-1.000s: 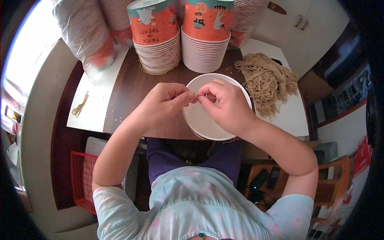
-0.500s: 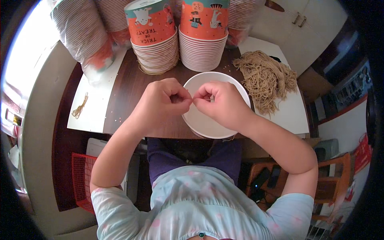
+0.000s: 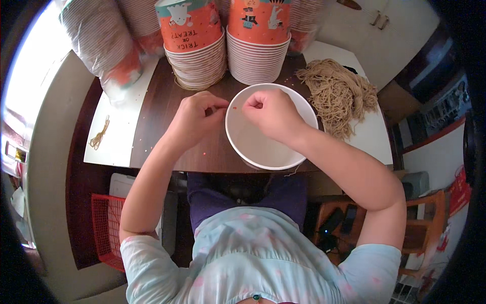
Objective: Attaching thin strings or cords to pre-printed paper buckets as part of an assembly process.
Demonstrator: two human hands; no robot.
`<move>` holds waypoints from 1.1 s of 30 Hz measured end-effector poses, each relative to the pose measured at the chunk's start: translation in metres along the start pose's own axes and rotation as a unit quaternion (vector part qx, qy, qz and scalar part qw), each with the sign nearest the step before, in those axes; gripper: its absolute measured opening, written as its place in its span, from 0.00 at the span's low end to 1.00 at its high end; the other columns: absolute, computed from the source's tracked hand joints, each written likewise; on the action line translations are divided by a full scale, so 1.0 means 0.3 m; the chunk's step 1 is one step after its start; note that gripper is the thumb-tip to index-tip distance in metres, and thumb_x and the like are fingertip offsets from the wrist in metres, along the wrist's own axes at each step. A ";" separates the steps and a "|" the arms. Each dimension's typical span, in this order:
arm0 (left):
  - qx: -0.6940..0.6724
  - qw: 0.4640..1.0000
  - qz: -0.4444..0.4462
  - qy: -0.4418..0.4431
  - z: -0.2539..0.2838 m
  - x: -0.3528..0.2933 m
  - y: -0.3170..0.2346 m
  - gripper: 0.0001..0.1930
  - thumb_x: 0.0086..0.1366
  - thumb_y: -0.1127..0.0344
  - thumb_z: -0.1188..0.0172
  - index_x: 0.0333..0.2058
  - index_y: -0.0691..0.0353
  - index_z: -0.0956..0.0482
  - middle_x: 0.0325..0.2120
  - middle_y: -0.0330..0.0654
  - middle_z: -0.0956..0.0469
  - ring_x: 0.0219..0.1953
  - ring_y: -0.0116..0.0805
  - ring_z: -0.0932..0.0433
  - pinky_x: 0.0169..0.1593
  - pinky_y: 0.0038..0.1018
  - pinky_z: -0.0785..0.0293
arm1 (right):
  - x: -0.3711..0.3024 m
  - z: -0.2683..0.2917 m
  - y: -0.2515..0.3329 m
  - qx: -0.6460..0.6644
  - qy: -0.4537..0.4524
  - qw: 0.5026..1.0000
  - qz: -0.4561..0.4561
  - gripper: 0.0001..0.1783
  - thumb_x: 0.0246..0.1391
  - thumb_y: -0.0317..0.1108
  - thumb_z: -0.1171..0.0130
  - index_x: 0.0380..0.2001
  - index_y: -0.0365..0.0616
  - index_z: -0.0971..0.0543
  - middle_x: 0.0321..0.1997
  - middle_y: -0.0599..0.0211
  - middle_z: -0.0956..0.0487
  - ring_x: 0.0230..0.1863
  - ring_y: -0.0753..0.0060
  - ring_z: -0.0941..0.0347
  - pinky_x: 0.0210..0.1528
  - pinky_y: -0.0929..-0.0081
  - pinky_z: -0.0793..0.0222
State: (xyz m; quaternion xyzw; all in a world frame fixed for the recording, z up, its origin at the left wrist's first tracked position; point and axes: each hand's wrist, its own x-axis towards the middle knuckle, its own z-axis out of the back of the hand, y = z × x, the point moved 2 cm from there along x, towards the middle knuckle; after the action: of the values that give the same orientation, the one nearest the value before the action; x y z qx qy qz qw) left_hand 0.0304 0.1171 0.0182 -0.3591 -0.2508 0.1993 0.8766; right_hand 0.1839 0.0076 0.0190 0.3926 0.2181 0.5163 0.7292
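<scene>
From my remote seat, I take the white tub (image 3: 255,147) as landmark. Far to its left I see a looped bundle of yellowish string (image 3: 100,134); below that, lower than the tub, stands a red basket (image 3: 108,230). A plastic-wrapped stack (image 3: 96,43) leans beyond the tub, well to the left. Nearer, behind the tub's left side, is a rim-down stack of orange buckets (image 3: 190,33). The left hand (image 3: 200,116) is just beside the tub's left rim, thumb and forefinger tips close; I cannot tell whether they press together or pinch something fine. A second orange stack (image 3: 259,55) stands directly behind the tub. The right hand (image 3: 272,114) is over the tub's mouth, fingers curled towards the thumb; its grip I cannot tell. Right of the tub, near its rim, lies a heap of tan yarn (image 3: 338,96).
</scene>
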 end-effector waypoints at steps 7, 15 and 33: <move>-0.020 0.999 0.033 0.031 -0.014 0.008 -0.006 0.10 0.59 0.72 0.42 0.39 0.68 0.20 0.30 0.42 0.21 0.31 0.25 0.25 0.36 0.23 0.29 | 0.018 -0.013 0.013 -0.015 0.001 1.000 0.004 0.09 0.45 0.35 0.42 0.22 0.42 0.20 0.23 0.58 0.20 0.27 0.58 0.23 0.31 0.63 0.29; -0.065 0.996 0.057 0.020 -0.024 0.000 0.012 0.12 0.55 0.72 0.42 0.39 0.69 0.20 0.27 0.48 0.19 0.27 0.28 0.23 0.35 0.25 0.26 | 0.026 -0.019 0.015 -0.035 0.014 0.999 -0.007 0.08 0.44 0.36 0.42 0.21 0.42 0.20 0.23 0.58 0.20 0.28 0.56 0.23 0.33 0.62 0.29; 0.024 0.999 -0.039 0.027 -0.031 -0.013 -0.039 0.08 0.54 0.72 0.40 0.31 0.70 0.21 0.23 0.52 0.23 0.26 0.37 0.22 0.34 0.29 0.26 | 0.005 -0.012 0.021 -0.024 0.025 0.999 0.000 0.07 0.47 0.32 0.39 0.23 0.38 0.19 0.21 0.65 0.21 0.24 0.77 0.26 0.29 0.74 0.31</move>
State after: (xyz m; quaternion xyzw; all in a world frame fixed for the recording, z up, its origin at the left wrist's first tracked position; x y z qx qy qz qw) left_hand 0.0348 0.1024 0.0199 -0.3335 -0.2357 0.1610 0.8985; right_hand 0.1782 0.0111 0.0221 0.3619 0.2240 0.5308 0.7329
